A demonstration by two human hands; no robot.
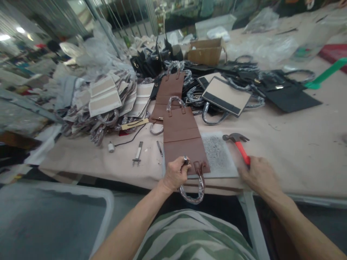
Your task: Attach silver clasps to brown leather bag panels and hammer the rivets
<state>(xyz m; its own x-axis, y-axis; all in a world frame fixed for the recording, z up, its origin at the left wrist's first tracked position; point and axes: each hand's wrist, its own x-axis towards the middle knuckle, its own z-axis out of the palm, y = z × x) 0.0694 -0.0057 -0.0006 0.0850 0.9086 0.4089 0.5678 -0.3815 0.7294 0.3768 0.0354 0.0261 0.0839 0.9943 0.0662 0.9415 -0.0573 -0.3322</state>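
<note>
**Brown bag panel (pixel 182 141) on grey slab, hammer (pixel 240 144) in right hand (pixel 258 175)**

Table (pixel 298 144): pale cover, runs the full width of the view. On its far left is a heap of beige bags (pixel 104 97) with film-wrapped handles. On its far right lie flat black bags (pixel 287 92). An open cardboard box (pixel 206 50) stands behind them.

Brown bag panel: lies flat at the near edge of the table, centre, long side running away from the person. Its near part rests on a grey speckled slab (pixel 219 155), which shows bare to the right of the panel. A second brown panel (pixel 169 90) lies just beyond it. A wrapped handle (pixel 193 191) hangs from the near end over the table edge.

Hammer: dark head, orange shaft. The head is over the slab's far right corner; cannot tell whether it touches.

Hands: right hand fingers are clamped round the lower shaft (blurred). Fingers of the left hand (pixel 175 175) are closed, pinching a small metal piece (pixel 185 160) at the panel's near left edge.

Small items on the table left of the panel: pincer-like tool (pixel 137 153), thin metal pin (pixel 159 148), white plug (pixel 111 147) on a dark cord.
</note>
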